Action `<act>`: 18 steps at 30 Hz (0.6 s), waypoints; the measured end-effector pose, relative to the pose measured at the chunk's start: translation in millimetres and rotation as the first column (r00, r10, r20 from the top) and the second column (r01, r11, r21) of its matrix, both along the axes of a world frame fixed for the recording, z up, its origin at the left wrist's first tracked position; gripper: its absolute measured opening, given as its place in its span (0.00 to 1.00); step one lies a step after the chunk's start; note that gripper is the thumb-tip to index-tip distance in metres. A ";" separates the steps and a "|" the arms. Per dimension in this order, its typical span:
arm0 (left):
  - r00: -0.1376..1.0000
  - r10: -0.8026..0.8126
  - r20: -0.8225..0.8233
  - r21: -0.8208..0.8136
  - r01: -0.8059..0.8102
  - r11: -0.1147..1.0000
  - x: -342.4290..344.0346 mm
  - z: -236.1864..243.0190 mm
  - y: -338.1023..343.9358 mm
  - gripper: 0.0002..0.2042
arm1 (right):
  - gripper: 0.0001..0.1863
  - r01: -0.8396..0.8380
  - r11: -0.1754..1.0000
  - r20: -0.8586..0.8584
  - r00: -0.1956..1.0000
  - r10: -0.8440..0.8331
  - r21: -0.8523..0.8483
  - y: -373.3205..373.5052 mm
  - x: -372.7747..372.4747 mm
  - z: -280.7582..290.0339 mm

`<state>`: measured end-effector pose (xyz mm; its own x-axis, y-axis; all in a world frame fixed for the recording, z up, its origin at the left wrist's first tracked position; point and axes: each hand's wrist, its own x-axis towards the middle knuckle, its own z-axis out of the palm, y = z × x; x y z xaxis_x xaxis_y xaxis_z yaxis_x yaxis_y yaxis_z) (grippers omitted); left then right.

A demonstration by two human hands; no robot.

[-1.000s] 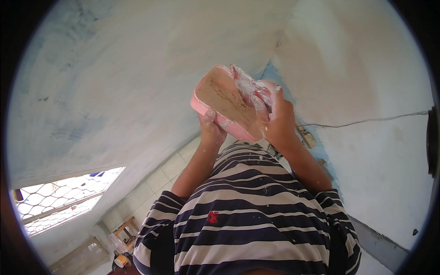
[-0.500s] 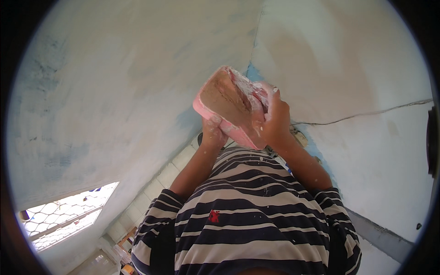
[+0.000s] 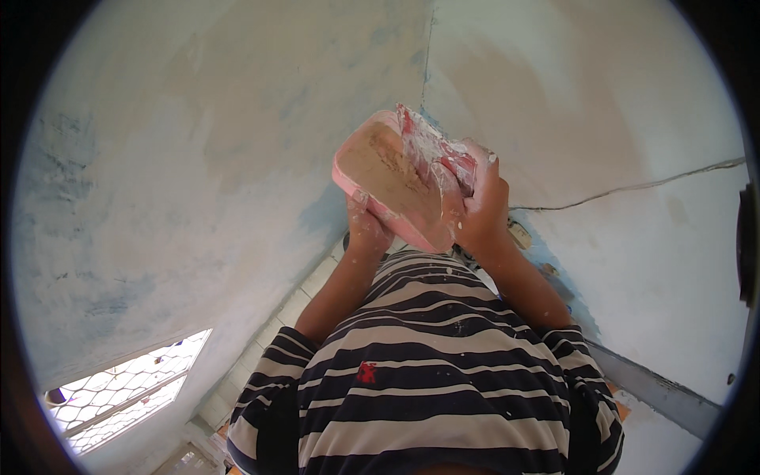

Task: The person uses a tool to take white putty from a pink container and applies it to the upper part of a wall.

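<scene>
My left hand (image 3: 367, 229) grips the near left side of a pink rectangular tub (image 3: 402, 227) with rounded corners, its thumb over the wall. Light brown putty (image 3: 378, 168) fills the tub, with a rough, scooped strip along its surface. In my right hand (image 3: 484, 207) is a red, flat putty scraper (image 3: 431, 144) smeared with white paste. The scraper stands tilted over the tub's right side, and its far edge is raised near the far rim. White residue coats the fingers of my right hand. Whether the scraper's lower edge touches the putty is hidden.
Two walls meet in a corner ahead: the left wall (image 3: 182, 158) has blue patches, the right wall (image 3: 625, 103) damp-looking patches. A cable (image 3: 625, 192) runs across the right wall. A grilled window (image 3: 138, 388) is at lower left, beside pale tiles (image 3: 273, 324).
The scraper has risen and turned, so more of its paste-covered red face shows above the tub's right side. Both hands keep their hold; the tub has barely shifted.
</scene>
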<state>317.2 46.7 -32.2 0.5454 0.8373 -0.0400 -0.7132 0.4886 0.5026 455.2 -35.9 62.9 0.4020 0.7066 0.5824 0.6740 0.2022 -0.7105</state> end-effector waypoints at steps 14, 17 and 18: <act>0.998 0.012 0.062 0.102 -0.018 0.995 7.3 -12.7 11.3 0.39 | 0.17 -0.019 0.999 -0.120 0.992 0.025 0.050 13.0 2.2 -2.7; 0.999 -0.005 0.031 -0.037 0.006 0.999 8.0 -4.0 12.1 0.38 | 0.19 0.001 1.000 -0.048 0.999 -0.003 -0.031 19.3 8.4 -8.6; 1.000 0.006 0.021 -0.006 -0.006 1.000 8.0 -4.1 11.5 0.38 | 0.19 -0.012 0.998 -0.043 0.999 0.009 -0.065 17.9 7.5 -8.3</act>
<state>325.3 58.2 -36.2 0.5412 0.8403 -0.0333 -0.7264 0.4871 0.4849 462.7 -18.0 54.6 0.4176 0.7470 0.5174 0.6410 0.1614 -0.7504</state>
